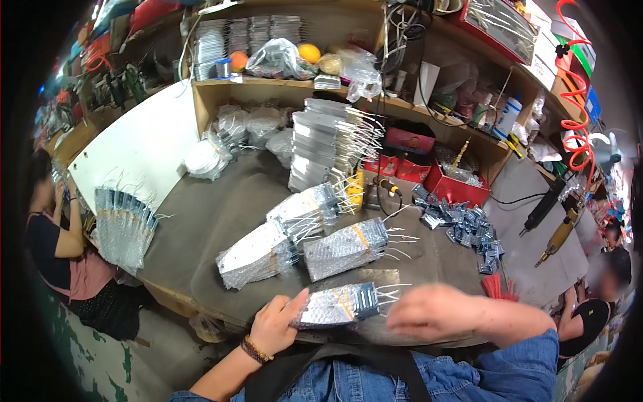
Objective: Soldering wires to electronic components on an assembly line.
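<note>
My left hand [273, 326] grips the near end of a bubble-wrapped bundle [335, 306] at the table's front edge. A tan rubber band circles this bundle, and white wires stick out of its right end past stacked dark blue-grey pieces. Just right of those wires hovers my right hand [429, 313], blurred by motion, so its fingers do not show clearly. Behind lies a second banded bundle [345, 250] in bubble wrap, its wires pointing right. To its left rest two similar bundles, one [258, 254] nearer and one [305, 208] farther back.
Stacked grey plates with white wires [315, 144] stand at the back. Loose metal clips [462, 228] lie right, near a red box [459, 184]. Power screwdrivers [561, 234] and a coiled red hose [575, 114] hang right. Wrapped bundles [125, 224] fan out left, beside a seated person [63, 244].
</note>
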Available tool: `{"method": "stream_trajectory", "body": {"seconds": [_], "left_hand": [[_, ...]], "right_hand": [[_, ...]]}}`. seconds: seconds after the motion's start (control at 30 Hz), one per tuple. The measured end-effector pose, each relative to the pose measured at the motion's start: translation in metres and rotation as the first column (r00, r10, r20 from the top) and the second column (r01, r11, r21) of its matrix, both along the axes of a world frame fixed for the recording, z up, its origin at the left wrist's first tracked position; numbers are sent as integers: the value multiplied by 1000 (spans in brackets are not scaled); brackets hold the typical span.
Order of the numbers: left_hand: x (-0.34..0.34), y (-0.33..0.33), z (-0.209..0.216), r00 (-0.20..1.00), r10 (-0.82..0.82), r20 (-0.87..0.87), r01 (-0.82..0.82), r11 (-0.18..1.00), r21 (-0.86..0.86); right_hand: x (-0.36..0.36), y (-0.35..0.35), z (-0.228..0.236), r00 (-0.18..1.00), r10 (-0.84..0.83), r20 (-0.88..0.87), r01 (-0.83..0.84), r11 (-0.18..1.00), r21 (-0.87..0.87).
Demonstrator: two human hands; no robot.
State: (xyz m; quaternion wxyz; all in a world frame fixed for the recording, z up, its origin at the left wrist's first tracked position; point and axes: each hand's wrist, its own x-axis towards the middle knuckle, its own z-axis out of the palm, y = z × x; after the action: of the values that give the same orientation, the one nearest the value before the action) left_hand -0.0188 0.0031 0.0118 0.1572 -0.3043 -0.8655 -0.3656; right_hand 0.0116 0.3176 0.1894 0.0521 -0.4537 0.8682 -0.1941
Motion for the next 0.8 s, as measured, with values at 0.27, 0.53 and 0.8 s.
{"method": "stream_trajectory", "body": {"seconds": [0.27,0.53,0.8], "left_hand": [[-3,4,0,1000,-18,-23,18,1000,-2],[-14,-2,26,977,-181,109,177,983,49],[-27,56,55,960,-279,-10,276,954,-113]], "right_hand": [[10,11,-105,787,-210,581,163,978,132],[10,-7,-138,883,-255,394,298,953,-53],[50,-7,-162,940,-309,146,326,939,-110]]}}
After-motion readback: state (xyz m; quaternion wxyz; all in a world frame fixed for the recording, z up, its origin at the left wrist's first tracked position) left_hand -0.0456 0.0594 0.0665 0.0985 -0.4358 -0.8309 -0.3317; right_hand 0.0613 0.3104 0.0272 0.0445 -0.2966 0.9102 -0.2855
